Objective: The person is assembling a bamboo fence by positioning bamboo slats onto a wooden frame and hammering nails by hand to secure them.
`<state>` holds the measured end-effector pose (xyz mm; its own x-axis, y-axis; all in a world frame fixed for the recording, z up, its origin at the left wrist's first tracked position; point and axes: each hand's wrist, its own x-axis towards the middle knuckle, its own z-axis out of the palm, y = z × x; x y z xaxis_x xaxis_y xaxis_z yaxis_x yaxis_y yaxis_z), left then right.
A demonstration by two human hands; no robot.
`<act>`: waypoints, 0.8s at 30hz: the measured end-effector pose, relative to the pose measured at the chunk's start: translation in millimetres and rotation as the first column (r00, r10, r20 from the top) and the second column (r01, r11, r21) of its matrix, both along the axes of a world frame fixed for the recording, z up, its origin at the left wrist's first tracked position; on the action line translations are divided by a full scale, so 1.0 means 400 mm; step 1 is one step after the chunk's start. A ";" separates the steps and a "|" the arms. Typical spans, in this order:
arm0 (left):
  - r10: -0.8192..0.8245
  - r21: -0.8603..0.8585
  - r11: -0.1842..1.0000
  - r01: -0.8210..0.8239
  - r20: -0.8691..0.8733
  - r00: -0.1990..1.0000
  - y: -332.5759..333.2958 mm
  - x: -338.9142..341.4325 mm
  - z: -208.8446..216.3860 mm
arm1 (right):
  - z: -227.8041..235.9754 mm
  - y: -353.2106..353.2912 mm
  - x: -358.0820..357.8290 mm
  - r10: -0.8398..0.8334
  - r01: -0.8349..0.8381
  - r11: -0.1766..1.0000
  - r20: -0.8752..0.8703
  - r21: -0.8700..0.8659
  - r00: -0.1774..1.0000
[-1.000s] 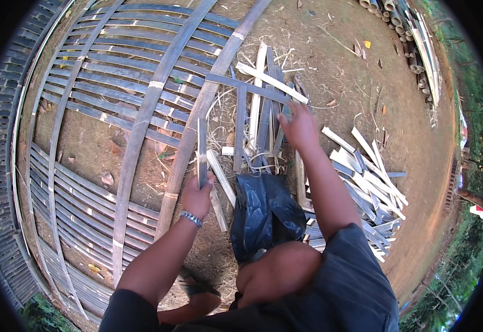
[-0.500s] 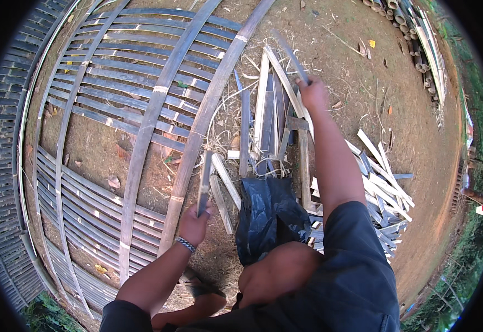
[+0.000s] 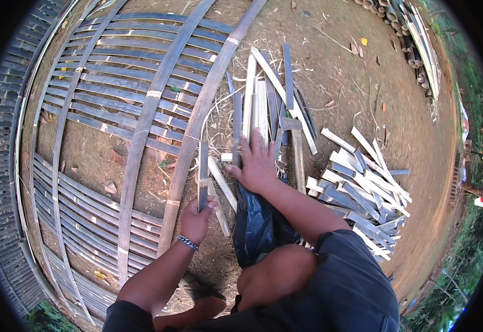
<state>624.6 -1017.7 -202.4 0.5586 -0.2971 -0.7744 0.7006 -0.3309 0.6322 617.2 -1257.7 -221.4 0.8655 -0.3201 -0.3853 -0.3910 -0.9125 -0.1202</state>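
Note:
My left hand [image 3: 196, 220], with a braided band at the wrist, grips a short dark bamboo slat [image 3: 203, 166] that stands up from the fist. Fingers spread, my right hand [image 3: 258, 166] reaches onto a bundle of bamboo slats [image 3: 261, 108] with pale inner faces, its fingertips at their near ends. Another dark slat [image 3: 288, 77] lies at the bundle's right. Beside it is a tool with a grey blocky head [image 3: 290, 123] and a wooden handle [image 3: 298, 157]. Black plastic sheeting [image 3: 258, 221] lies under my right forearm, by my bare knee [image 3: 280, 271].
On the left, a bamboo lattice of long rails [image 3: 147, 119] and cross slats covers the ground. A loose heap of cut bamboo pieces [image 3: 369, 193] lies to the right. Bamboo poles [image 3: 407, 44] are stacked at the far right. Shavings and dry leaves dot the brown soil.
My right hand has let go of a dark slat at the far side and come back nearer, onto the bundle. My left hand keeps its slat almost in place.

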 end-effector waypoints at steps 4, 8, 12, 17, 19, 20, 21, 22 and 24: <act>-0.060 -0.002 0.998 0.060 0.005 0.998 0.013 -0.039 -0.007 | -0.001 0.028 -0.001 0.015 -0.031 0.987 0.102 0.158 0.995; -0.059 -0.013 0.998 0.059 0.003 0.998 0.025 -0.045 -0.005 | -0.018 -0.020 -0.055 -0.060 -0.094 0.907 0.346 0.411 0.936; -0.023 0.024 0.999 0.023 0.001 1.000 0.046 -0.017 0.018 | -0.016 -0.046 -0.096 -0.375 0.261 0.902 0.324 0.345 0.869; 0.103 -0.028 0.994 -0.103 0.000 0.995 0.067 0.013 0.010 | 0.018 -0.096 -0.033 -0.471 0.440 0.868 0.098 0.231 0.877; 0.143 -0.042 0.989 -0.144 -0.009 0.990 0.066 0.021 0.014 | 0.018 -0.100 -0.022 -0.429 0.408 0.896 0.106 0.174 0.897; 0.158 -0.052 0.986 -0.158 -0.011 0.987 0.062 0.023 0.017 | 0.016 -0.103 -0.018 -0.418 0.399 0.902 0.094 0.166 0.904; 0.172 -0.061 0.983 -0.172 -0.014 0.985 0.056 0.023 0.019 | 0.013 -0.107 -0.015 -0.406 0.391 0.907 0.082 0.158 0.910; 0.186 -0.067 0.980 -0.187 -0.022 0.982 0.058 0.018 0.021 | 0.007 -0.106 -0.017 -0.381 0.369 0.919 0.074 0.137 0.922; 0.190 -0.061 0.980 -0.191 -0.019 0.982 0.068 0.003 0.000 | -0.003 -0.112 -0.021 -0.328 0.322 0.942 0.055 0.093 0.943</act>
<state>625.6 -990.5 -202.4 0.5995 -0.2336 -0.7655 0.7554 -0.1509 0.6376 608.8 -1302.4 -222.5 0.7450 -0.5584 -0.3650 -0.6527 -0.7231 -0.2259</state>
